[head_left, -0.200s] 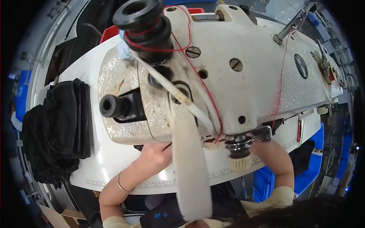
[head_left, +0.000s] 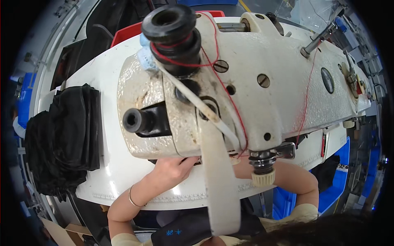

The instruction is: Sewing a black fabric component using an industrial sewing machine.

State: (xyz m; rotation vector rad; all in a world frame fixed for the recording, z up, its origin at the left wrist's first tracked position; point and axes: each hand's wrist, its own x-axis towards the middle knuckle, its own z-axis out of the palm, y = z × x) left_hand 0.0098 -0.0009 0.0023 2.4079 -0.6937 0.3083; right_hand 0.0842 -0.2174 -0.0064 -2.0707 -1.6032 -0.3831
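A white sewing machine head [head_left: 254,102] with red thread [head_left: 230,94] fills the middle of the view and covers the work beneath it. My left hand [head_left: 174,170] is at the machine's front lower edge, its fingers curled and pressed together. Their tips go under the head, and what they hold is hidden; a dark bit shows by them. Across from it, my right forearm [head_left: 293,178] reaches inward behind the tension knob [head_left: 263,176]. A hanging off-white lever [head_left: 219,184] and the machine parts hide my right hand's fingers.
Folded black cloth pieces [head_left: 74,127] lie stacked at the left of the white table [head_left: 108,176]. A ruler strip [head_left: 172,199] runs along its near edge. Blue bins [head_left: 334,186] stand at the lower right, with dark cloth in one. A red tray [head_left: 127,33] sits behind the machine.
My right forearm has swung inward to the left, so its wrist end now shows between the lever and the knob. My left hand has shifted slightly right. The machine appears farther right in view.
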